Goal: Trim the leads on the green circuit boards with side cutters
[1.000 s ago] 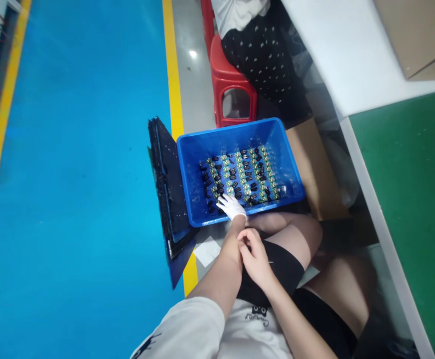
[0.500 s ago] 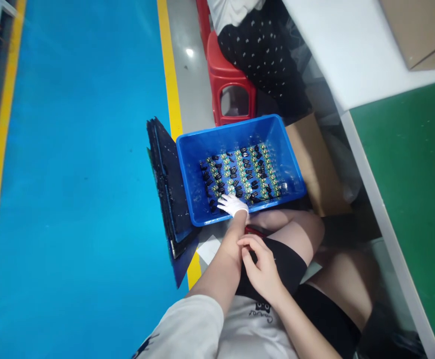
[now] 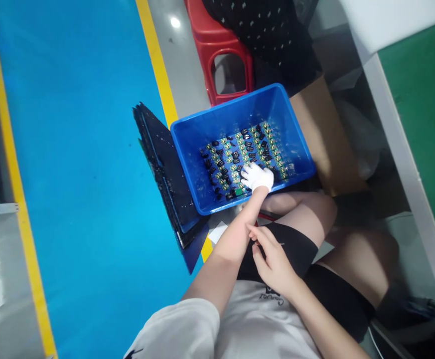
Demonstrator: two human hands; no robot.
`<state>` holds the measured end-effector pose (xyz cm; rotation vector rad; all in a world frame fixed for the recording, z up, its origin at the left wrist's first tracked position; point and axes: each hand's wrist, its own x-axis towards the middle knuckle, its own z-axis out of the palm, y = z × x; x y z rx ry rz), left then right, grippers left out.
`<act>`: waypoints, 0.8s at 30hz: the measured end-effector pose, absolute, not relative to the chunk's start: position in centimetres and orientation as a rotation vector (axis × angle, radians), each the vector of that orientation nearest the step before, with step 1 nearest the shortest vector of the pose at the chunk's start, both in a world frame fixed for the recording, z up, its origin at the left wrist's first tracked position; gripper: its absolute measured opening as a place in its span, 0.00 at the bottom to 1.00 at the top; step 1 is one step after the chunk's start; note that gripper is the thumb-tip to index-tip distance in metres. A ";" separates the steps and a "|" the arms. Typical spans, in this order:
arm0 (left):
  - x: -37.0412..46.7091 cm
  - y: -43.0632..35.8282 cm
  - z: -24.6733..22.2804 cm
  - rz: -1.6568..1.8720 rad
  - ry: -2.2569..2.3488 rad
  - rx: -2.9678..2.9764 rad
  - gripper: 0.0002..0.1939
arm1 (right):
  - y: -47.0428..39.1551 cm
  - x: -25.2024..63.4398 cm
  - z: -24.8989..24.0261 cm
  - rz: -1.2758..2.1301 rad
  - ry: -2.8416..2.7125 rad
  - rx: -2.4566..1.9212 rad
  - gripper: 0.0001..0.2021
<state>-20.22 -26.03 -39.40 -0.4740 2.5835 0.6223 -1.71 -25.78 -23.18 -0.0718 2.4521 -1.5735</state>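
My left hand (image 3: 256,177), in a white glove, reaches into a blue plastic bin (image 3: 235,105). Its fingers are spread over rows of small green circuit boards (image 3: 273,142) with black pieces (image 3: 249,146) among them. Whether the fingertips touch the parts, I cannot make out. A plain green piece (image 3: 238,191) lies left of the glove, near the bin's close wall. My bare right hand (image 3: 273,254) is at my left forearm, fingers loosely bent and apart, with nothing seen in it.
Dark flat panels (image 3: 168,174) lean at the bin's left side. A red stool (image 3: 220,50) stands beyond it, with a person in dark patterned clothing (image 3: 269,35). Cardboard (image 3: 320,134) and a green-topped table (image 3: 422,109) are on the right.
My gloved left hand has moved right across the parts, uncovering the bin's near left corner, where the green piece now shows. The right hand stays by the left forearm. The camera view has shifted.
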 end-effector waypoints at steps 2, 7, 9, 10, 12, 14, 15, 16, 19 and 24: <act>-20.2 -25.6 -38.5 0.607 2.583 -0.573 0.25 | -25.7 -1.7 -23.2 -1.496 2.517 -0.142 0.29; -19.9 -25.2 -37.3 0.599 2.556 -0.660 0.25 | -24.9 -1.8 -24.0 -1.243 2.703 -0.411 0.26; -19.7 -25.2 -37.2 0.602 2.545 -0.668 0.25 | -24.5 -2.0 -24.3 -1.162 2.752 -0.530 0.24; -19.7 -25.2 -37.1 0.604 2.540 -0.669 0.25 | -24.3 -2.1 -24.4 -1.130 2.768 -0.584 0.23; -19.6 -25.3 -37.1 0.611 2.533 -0.667 0.25 | -23.9 -2.3 -24.6 -1.082 2.784 -0.679 0.23; -19.6 -25.3 -37.2 0.619 2.529 -0.661 0.25 | -23.8 -2.6 -24.6 -1.046 2.789 -0.745 0.24; -19.6 -25.4 -37.2 0.623 2.528 -0.658 0.25 | -23.7 -2.7 -24.6 -1.034 2.789 -0.766 0.23; -19.5 -25.4 -37.2 0.626 2.528 -0.656 0.25 | -23.7 -2.8 -24.6 -1.024 2.786 -0.782 0.23; -19.2 -25.7 -37.4 0.626 2.531 -0.656 0.24 | -23.8 -3.2 -24.8 -1.008 2.763 -0.799 0.21; -18.2 -26.4 -38.5 0.591 2.524 -0.692 0.21 | -24.2 -3.7 -25.7 -1.022 2.706 -0.787 0.15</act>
